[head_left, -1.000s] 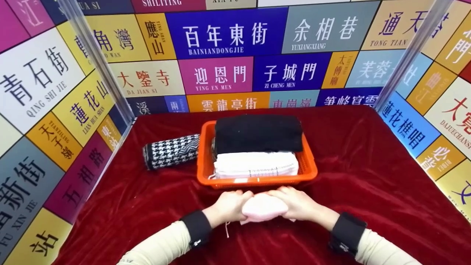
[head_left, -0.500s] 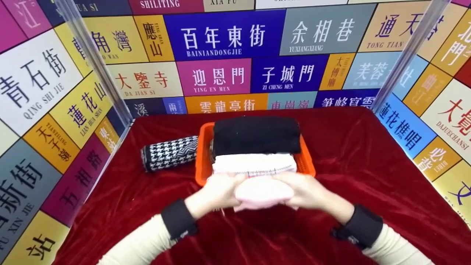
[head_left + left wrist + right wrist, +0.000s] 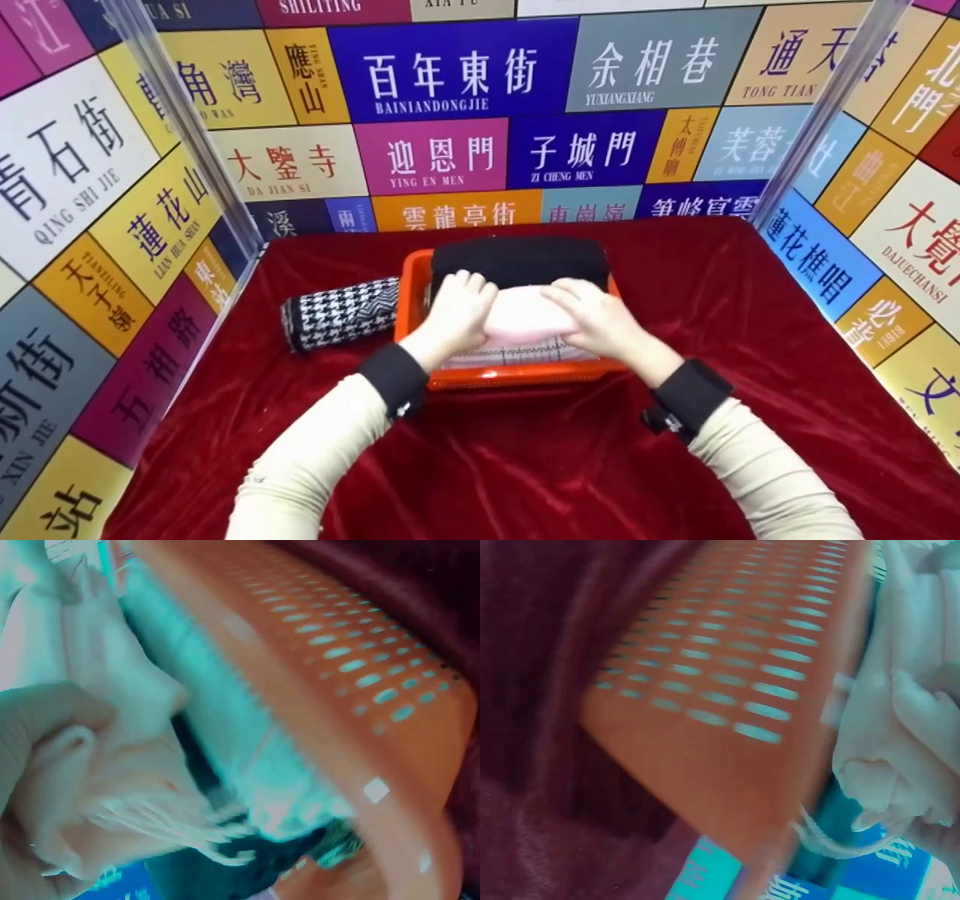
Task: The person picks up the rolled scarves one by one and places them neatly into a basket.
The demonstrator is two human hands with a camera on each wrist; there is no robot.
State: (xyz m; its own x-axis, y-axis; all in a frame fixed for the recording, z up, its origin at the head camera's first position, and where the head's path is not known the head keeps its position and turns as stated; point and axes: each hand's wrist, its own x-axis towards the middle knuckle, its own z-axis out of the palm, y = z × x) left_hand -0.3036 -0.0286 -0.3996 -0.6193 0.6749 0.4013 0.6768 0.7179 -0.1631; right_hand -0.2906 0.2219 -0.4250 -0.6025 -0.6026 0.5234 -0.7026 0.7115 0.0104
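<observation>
In the head view, a folded pale pink scarf (image 3: 529,315) is held over the orange basket (image 3: 517,373). My left hand (image 3: 459,309) grips its left end, and my right hand (image 3: 600,316) grips the right end. Loose fringe strands dangle from the scarf (image 3: 105,682) in the left wrist view; in the right wrist view, the scarf (image 3: 896,705) shows its layered folds beside the basket wall. Below it, partly covered, lies a folded white cloth (image 3: 510,355) with dark stitched lines. A folded black cloth (image 3: 517,259) fills the basket's far side.
A rolled black-and-white houndstooth cloth (image 3: 341,315) lies against the basket's left side. Dark red velvet (image 3: 517,457) covers the table under everything. Panels of coloured street-name signs (image 3: 450,71) stand at the back and both sides, with clear corner posts.
Both hands have carried the pink scarf forward and up, from in front of the basket to above the white cloth inside it. The houndstooth roll stays where it was.
</observation>
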